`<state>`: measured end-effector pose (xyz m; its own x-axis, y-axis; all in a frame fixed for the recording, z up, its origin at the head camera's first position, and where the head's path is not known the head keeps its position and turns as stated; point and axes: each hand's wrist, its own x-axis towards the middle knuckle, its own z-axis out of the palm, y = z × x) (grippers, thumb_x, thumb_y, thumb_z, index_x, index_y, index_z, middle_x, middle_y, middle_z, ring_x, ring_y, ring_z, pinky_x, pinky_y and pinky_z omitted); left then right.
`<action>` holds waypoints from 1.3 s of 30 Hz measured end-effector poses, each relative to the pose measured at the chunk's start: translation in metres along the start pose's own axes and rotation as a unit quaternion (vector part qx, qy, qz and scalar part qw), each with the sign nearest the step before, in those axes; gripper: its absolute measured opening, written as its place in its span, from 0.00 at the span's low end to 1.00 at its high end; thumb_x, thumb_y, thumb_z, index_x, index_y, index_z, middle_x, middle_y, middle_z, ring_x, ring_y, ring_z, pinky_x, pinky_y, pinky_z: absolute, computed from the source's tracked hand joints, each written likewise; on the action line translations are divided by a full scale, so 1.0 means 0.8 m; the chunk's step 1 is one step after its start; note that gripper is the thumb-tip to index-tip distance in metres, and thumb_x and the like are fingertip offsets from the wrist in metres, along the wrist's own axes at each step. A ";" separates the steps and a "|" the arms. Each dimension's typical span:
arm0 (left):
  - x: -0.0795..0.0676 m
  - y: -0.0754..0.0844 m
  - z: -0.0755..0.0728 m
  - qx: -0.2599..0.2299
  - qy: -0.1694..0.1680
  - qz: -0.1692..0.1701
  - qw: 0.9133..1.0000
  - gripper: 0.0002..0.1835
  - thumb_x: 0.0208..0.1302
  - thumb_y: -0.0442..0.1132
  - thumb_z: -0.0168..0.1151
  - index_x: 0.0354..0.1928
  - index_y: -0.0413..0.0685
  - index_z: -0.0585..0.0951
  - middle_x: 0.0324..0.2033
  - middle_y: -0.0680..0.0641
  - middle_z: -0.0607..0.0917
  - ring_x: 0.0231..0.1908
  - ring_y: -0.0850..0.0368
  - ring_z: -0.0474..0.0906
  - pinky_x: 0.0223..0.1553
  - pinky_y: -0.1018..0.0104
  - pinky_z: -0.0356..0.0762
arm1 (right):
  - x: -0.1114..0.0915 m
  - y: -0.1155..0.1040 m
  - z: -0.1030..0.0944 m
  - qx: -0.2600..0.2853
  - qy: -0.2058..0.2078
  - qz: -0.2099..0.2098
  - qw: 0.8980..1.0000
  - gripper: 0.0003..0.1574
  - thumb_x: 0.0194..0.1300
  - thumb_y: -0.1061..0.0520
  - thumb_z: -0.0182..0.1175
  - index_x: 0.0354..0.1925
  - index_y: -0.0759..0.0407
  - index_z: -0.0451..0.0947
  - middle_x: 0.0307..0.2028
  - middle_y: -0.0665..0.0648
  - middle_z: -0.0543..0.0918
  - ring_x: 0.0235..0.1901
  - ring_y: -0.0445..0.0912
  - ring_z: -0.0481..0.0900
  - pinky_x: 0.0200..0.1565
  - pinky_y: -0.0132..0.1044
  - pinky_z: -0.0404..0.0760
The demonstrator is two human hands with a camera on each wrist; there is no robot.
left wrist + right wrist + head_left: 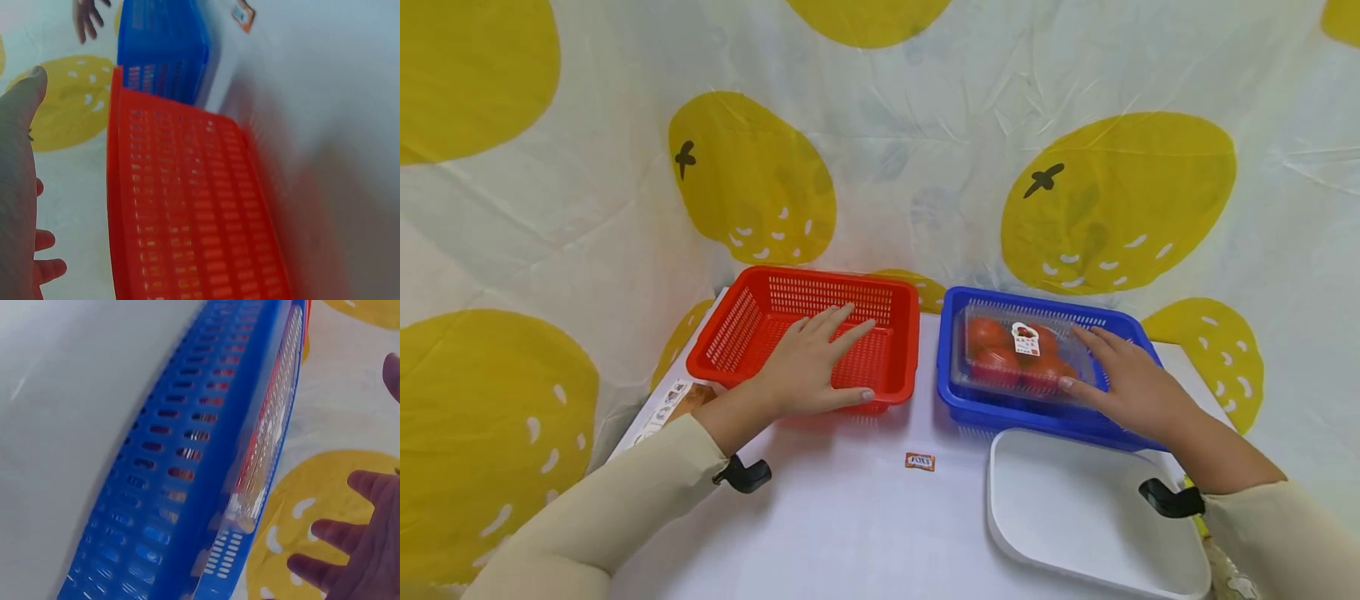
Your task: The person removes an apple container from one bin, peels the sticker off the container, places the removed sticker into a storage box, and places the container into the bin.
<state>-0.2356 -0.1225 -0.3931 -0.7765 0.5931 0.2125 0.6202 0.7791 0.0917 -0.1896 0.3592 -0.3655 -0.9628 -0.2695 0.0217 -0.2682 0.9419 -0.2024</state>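
Over the near side of a red plastic basket [801,279] hovers my left hand [801,362], palm down with fingers spread, holding nothing. My right hand [1138,383] is above the right part of a blue basket [1052,417], its fingers apart. Inside the blue basket lies a clear plastic box of tomatoes [1022,354] with a white label. The right hand's thumb and fingers are at the box's right end in the head view. In the right wrist view its fingers [365,531] stand clear of the basket. No contents show in the red basket.
A white tray [1093,508] lies in front of the blue basket. A small orange FOX'S packet [920,462] is on the white table [820,533] between the baskets. Partly hidden packages lie by the left forearm and at the lower right. A lemon-print cloth [917,150] hangs behind.
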 end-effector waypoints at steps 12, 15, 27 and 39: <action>0.017 0.042 0.008 -0.099 0.027 -0.043 0.994 0.54 0.63 0.81 0.55 0.86 0.69 0.55 0.83 0.48 0.59 0.77 0.42 0.62 0.62 0.33 0.78 | 0.037 0.032 -0.001 0.143 -0.066 0.033 0.987 0.59 0.80 0.33 0.55 0.87 0.57 0.36 0.80 0.78 0.51 0.73 0.80 0.57 0.62 0.81 0.66; 0.022 0.056 0.013 -0.126 0.044 -0.058 0.989 0.53 0.64 0.79 0.56 0.86 0.68 0.56 0.81 0.48 0.61 0.76 0.43 0.64 0.61 0.35 0.80 | 0.045 0.041 -0.002 0.189 -0.081 0.039 0.978 0.58 0.82 0.35 0.54 0.87 0.57 0.33 0.80 0.78 0.50 0.73 0.80 0.58 0.63 0.80 0.67; 0.036 0.127 0.035 -0.235 0.053 -0.118 0.963 0.47 0.66 0.72 0.62 0.83 0.64 0.63 0.78 0.49 0.68 0.73 0.47 0.70 0.62 0.39 0.81 | 0.076 0.077 0.006 0.273 -0.110 0.065 0.953 0.57 0.83 0.37 0.52 0.87 0.55 0.29 0.80 0.82 0.45 0.73 0.82 0.54 0.64 0.76 0.70; 0.028 0.176 0.065 -0.353 0.115 -0.079 0.925 0.38 0.69 0.60 0.67 0.77 0.55 0.73 0.77 0.47 0.68 0.76 0.50 0.66 0.65 0.39 0.78 | 0.103 0.120 0.021 0.354 -0.143 0.101 0.919 0.57 0.83 0.36 0.51 0.86 0.57 0.30 0.80 0.81 0.41 0.75 0.80 0.50 0.66 0.78 0.66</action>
<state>-0.1714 0.0107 -0.4259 -0.8694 0.3617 0.3365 0.4827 0.4766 0.7347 -0.2944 0.4239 -0.4000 -0.9146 -0.2419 -0.3240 0.1014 0.6385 -0.7629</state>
